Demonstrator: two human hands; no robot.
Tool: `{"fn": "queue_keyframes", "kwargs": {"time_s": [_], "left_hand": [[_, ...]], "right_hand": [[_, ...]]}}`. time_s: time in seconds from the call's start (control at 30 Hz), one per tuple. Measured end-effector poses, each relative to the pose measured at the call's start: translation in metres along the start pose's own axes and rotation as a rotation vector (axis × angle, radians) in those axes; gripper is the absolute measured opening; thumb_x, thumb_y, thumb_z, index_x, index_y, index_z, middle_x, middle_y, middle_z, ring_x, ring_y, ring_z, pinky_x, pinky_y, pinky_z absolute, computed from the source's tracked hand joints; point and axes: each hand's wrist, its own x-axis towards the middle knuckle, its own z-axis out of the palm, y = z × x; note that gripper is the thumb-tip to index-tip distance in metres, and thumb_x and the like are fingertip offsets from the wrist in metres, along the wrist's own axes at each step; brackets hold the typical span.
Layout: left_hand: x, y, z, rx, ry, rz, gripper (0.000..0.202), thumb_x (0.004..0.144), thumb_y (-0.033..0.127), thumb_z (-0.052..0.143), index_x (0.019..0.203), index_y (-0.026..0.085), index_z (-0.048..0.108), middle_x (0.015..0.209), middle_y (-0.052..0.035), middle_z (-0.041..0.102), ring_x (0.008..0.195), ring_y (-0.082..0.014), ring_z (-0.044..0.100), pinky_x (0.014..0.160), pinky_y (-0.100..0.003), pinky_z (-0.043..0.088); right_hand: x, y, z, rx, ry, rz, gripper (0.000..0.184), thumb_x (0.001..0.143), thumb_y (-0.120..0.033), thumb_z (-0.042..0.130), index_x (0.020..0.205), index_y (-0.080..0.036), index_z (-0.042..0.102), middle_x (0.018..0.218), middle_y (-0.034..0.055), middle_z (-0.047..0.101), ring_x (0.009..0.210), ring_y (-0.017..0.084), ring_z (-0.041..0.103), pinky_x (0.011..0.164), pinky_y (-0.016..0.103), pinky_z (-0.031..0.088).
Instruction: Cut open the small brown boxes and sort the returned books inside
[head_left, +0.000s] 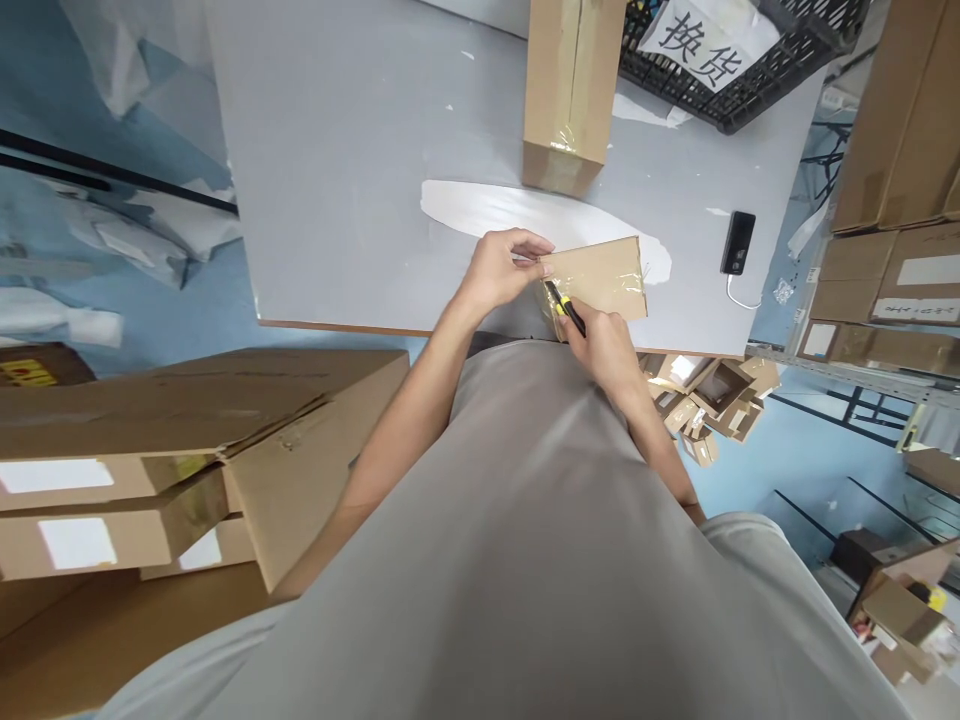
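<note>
A small flat cardboard box (604,278) wrapped in clear tape lies at the near edge of the grey table (345,180). My left hand (501,266) pinches the box's left end, fingers closed on it. My right hand (604,345) is closed around a black and yellow utility knife (566,308), its tip at the box's left near corner.
A tall taped carton (564,90) stands at the table's far side next to a black crate (739,55) with a paper sign. A black phone (739,243) with a cable lies to the right. Stacked cartons (150,470) sit at my left, small open boxes (705,395) on the floor at right.
</note>
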Motion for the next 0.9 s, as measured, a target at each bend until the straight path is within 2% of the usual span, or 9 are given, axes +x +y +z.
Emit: {"fn": "queue_keyframes", "kwargs": {"time_s": [0.17,0.33,0.53,0.7,0.8,0.9], "left_hand": [[0.000,-0.001,0.003,-0.019,0.032,-0.005,0.031,0.078,0.021,0.092,0.107,0.018,0.084,0.113,-0.0074,0.085,0.113,-0.0297,0.079,0.109,-0.050,0.068],[-0.005,0.001,0.007,-0.015,0.075,0.008,0.029,0.078,0.016,0.086,0.107,0.017,0.083,0.111,-0.0062,0.085,0.108,-0.0272,0.080,0.105,-0.047,0.069],[-0.010,0.003,0.013,0.019,0.112,-0.008,0.029,0.079,0.015,0.080,0.108,0.018,0.083,0.115,-0.0071,0.085,0.110,-0.0276,0.079,0.106,-0.046,0.068],[-0.012,-0.001,0.016,0.019,0.131,-0.006,0.031,0.079,0.018,0.079,0.110,0.019,0.081,0.117,-0.0064,0.084,0.116,-0.0280,0.077,0.108,-0.046,0.068],[-0.016,-0.003,0.017,0.032,0.127,-0.007,0.032,0.078,0.021,0.080,0.110,0.019,0.081,0.117,-0.0067,0.084,0.116,-0.0283,0.078,0.106,-0.045,0.068],[-0.018,-0.002,0.017,0.062,0.126,-0.004,0.032,0.080,0.025,0.079,0.111,0.019,0.081,0.120,-0.0076,0.084,0.115,-0.0278,0.078,0.104,-0.043,0.069]], "right_hand": [[0.004,-0.014,0.002,-0.087,-0.047,0.058,0.031,0.118,-0.026,0.051,0.136,-0.018,0.074,0.110,0.0169,0.086,0.100,0.036,0.079,0.092,0.037,0.051],[0.009,-0.016,0.010,-0.086,-0.049,0.078,0.028,0.117,-0.025,0.053,0.132,-0.018,0.075,0.112,0.0178,0.084,0.107,0.037,0.076,0.100,0.042,0.053],[-0.003,-0.007,0.024,-0.097,-0.063,0.097,0.030,0.117,-0.025,0.050,0.128,-0.018,0.077,0.111,0.0193,0.083,0.105,0.036,0.077,0.097,0.045,0.059],[-0.008,-0.012,0.032,-0.093,-0.043,0.103,0.028,0.116,-0.020,0.052,0.130,-0.017,0.076,0.110,0.0196,0.083,0.104,0.036,0.080,0.094,0.045,0.061],[-0.017,-0.016,0.032,-0.136,-0.068,0.143,0.036,0.114,-0.014,0.046,0.132,-0.017,0.076,0.112,0.0221,0.084,0.104,0.038,0.082,0.088,0.045,0.063],[-0.018,-0.019,0.035,-0.102,-0.110,0.132,0.044,0.112,-0.009,0.039,0.134,-0.014,0.076,0.117,0.0256,0.084,0.109,0.040,0.083,0.092,0.049,0.064]]}}
